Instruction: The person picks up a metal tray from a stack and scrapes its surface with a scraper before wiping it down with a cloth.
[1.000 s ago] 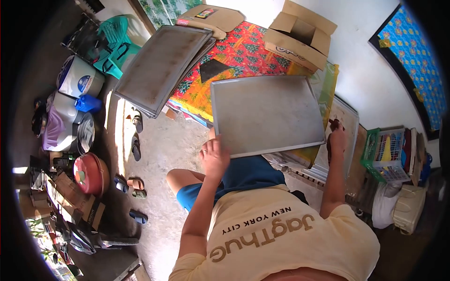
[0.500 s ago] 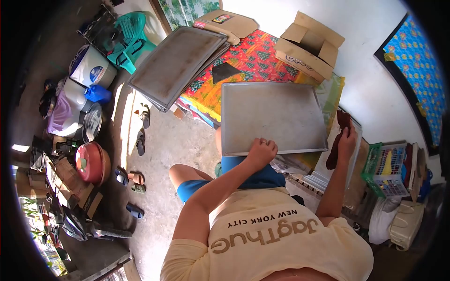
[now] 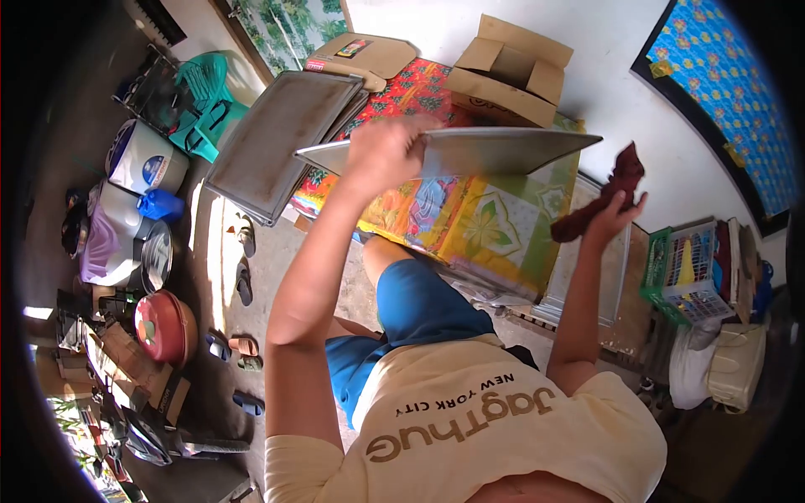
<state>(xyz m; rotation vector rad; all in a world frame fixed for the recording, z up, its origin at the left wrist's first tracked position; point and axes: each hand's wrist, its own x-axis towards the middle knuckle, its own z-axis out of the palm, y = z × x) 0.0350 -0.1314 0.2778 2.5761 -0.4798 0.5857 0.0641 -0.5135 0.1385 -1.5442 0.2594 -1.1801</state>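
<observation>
My left hand point(image 3: 390, 155) grips the near edge of a grey metal tray point(image 3: 495, 152), which is tilted up steeply above the table so that it shows almost edge-on. In my right hand point(image 3: 615, 220) is a dark red cloth point(image 3: 599, 197), held up to the right of the table. A stack of brown-stained trays point(image 3: 281, 134) lies on the left of the table, close to my left hand. More trays point(image 3: 616, 268) lie low at the right, below my right hand.
The table has a patterned cloth point(image 3: 495, 226). At its back are an open cardboard box point(image 3: 503, 80) and a flat cardboard piece point(image 3: 360, 54). A green-and-white basket point(image 3: 683, 272) stands right. Buckets, a red basin point(image 3: 163, 327) and slippers point(image 3: 243, 285) are on the left.
My left hand has raised the tray from my lap and tilted it up over the table. My right hand has lifted the red cloth away from the trays at the right. The view has shifted.
</observation>
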